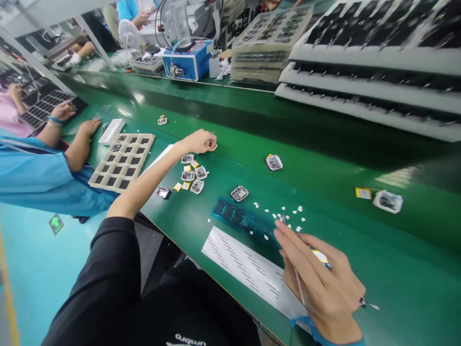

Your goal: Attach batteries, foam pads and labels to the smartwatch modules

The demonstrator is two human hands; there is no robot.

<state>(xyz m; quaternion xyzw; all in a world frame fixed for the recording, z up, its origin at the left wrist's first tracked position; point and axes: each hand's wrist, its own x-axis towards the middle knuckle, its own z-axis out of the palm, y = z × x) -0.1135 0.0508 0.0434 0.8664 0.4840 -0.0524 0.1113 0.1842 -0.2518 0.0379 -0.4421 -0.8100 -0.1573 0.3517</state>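
My left hand reaches far across the green bench, its fingers pinched on a small white-edged part that they mostly cover. My right hand is at the near right, closed around thin metal tweezers whose tip points at scattered white stickers. A blue-tinted film strip with rows of black pieces lies left of that hand. Below it is a white printed sheet, partly under my wrist. Beside my left forearm sit several small watch-like housings with yellow-edged batteries.
Single housings stand apart, one at right with its battery. A compartment tray is at left, near a co-worker's blue sleeve. Stacked trays and a blue box line the back.
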